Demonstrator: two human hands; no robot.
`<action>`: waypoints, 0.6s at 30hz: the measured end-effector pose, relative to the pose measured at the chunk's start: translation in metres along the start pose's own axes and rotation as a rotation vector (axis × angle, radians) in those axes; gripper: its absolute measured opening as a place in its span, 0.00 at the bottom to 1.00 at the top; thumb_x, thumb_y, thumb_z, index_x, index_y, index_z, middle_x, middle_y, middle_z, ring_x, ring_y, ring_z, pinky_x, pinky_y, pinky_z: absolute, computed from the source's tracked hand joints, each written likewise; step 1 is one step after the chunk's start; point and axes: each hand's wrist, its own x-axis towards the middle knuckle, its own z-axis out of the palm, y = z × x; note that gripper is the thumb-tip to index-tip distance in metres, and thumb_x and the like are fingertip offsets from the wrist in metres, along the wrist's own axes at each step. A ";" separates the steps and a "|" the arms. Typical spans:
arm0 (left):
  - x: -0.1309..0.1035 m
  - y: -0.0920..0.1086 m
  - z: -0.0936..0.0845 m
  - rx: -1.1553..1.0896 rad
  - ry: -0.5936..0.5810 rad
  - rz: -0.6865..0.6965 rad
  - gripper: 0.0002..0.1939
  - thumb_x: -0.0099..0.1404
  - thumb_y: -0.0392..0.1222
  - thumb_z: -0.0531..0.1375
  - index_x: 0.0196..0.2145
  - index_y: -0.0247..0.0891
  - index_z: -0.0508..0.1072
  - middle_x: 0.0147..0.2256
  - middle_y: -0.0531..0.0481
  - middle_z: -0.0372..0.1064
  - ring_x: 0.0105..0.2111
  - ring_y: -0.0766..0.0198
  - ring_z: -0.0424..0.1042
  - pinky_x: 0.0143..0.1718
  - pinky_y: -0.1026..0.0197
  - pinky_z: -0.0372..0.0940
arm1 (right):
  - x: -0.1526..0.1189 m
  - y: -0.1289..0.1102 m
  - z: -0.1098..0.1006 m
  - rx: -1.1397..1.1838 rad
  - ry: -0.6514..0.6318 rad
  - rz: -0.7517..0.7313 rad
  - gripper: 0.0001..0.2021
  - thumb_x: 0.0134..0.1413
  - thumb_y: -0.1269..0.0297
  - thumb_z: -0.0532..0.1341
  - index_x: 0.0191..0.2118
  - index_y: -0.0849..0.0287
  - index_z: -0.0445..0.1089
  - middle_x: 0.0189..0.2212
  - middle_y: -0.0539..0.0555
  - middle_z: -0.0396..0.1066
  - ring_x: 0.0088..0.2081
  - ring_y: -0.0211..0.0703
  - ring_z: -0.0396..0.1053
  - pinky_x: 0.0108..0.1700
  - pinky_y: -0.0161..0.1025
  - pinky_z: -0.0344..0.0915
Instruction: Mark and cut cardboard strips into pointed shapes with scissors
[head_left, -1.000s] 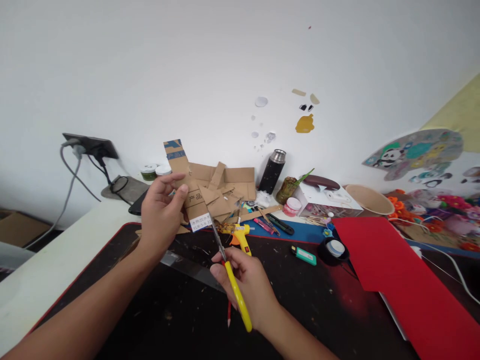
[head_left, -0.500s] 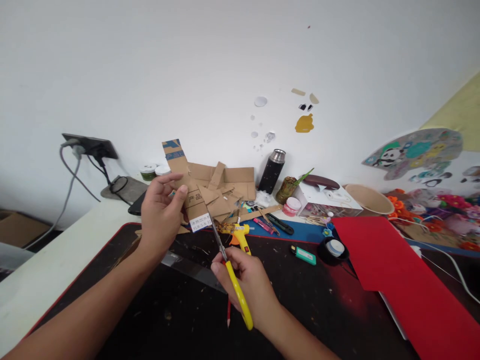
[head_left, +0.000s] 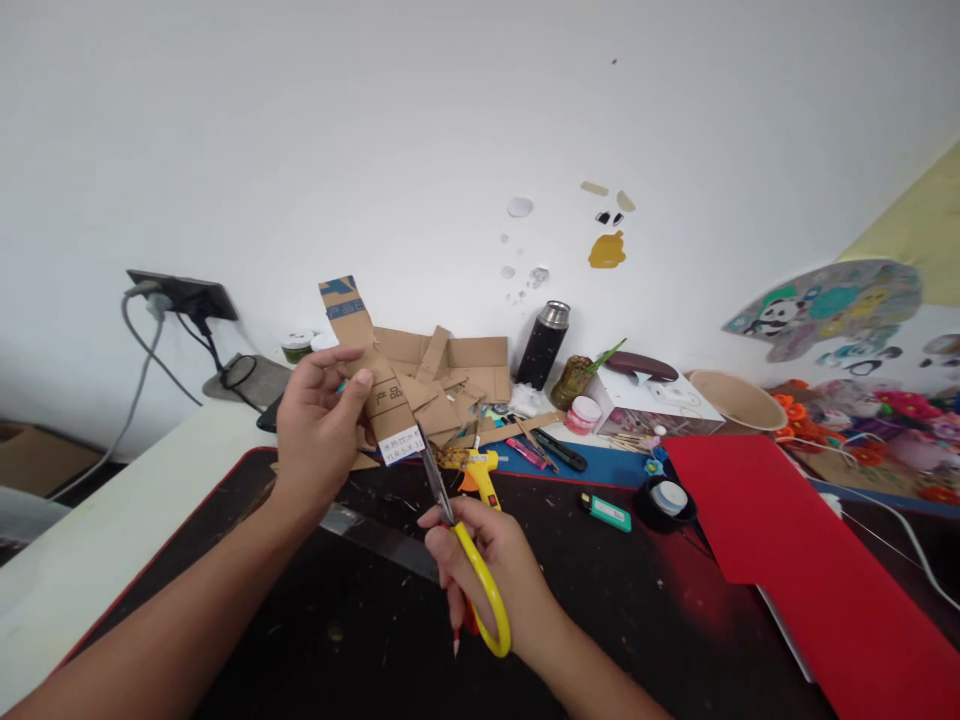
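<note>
My left hand [head_left: 322, 420] pinches a narrow cardboard strip [head_left: 388, 398] with printed characters and a white label at its lower end. The strip is held up at a slant above the table. In my right hand [head_left: 487, 560] are scissors [head_left: 487, 590] with yellow and red handles, my fingers through the loops. The blades point up and left, and their tips meet the strip's right edge close to the label. A red pencil [head_left: 456, 642] shows its tip under my right hand; whether that hand also holds it I cannot tell.
Behind the strip lies a heap of cardboard scraps [head_left: 472, 365]. A yellow glue gun [head_left: 480, 478], a black utility knife [head_left: 561, 450], a black thermos [head_left: 544, 345] and a teal-labelled lighter [head_left: 606, 511] lie around. Red sheet [head_left: 795, 540] covers the right side.
The scissor handles have spread and turned a little, showing more of the yellow loop. The cardboard strip has shifted slightly in my left hand's grip area, barely moving otherwise.
</note>
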 end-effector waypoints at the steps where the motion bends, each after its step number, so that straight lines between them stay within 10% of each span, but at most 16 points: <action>1: 0.001 0.001 0.000 -0.008 0.004 -0.004 0.14 0.69 0.48 0.72 0.49 0.46 0.77 0.39 0.50 0.78 0.29 0.63 0.73 0.24 0.64 0.70 | 0.000 0.000 -0.001 0.025 -0.009 0.002 0.40 0.52 0.23 0.69 0.49 0.60 0.74 0.22 0.44 0.68 0.16 0.35 0.66 0.17 0.29 0.56; 15: 0.009 0.007 -0.007 -0.031 0.031 0.016 0.15 0.69 0.49 0.72 0.50 0.46 0.77 0.39 0.50 0.79 0.32 0.62 0.76 0.28 0.63 0.72 | -0.004 0.006 -0.002 0.109 -0.180 -0.072 0.48 0.44 0.22 0.74 0.58 0.59 0.73 0.38 0.58 0.81 0.41 0.50 0.82 0.44 0.41 0.72; 18: 0.010 0.005 -0.008 -0.006 0.026 0.038 0.14 0.70 0.48 0.71 0.50 0.46 0.77 0.35 0.52 0.78 0.27 0.65 0.71 0.25 0.64 0.68 | -0.003 0.009 -0.001 0.068 -0.167 -0.034 0.49 0.47 0.19 0.70 0.58 0.60 0.72 0.36 0.55 0.78 0.31 0.43 0.79 0.31 0.35 0.69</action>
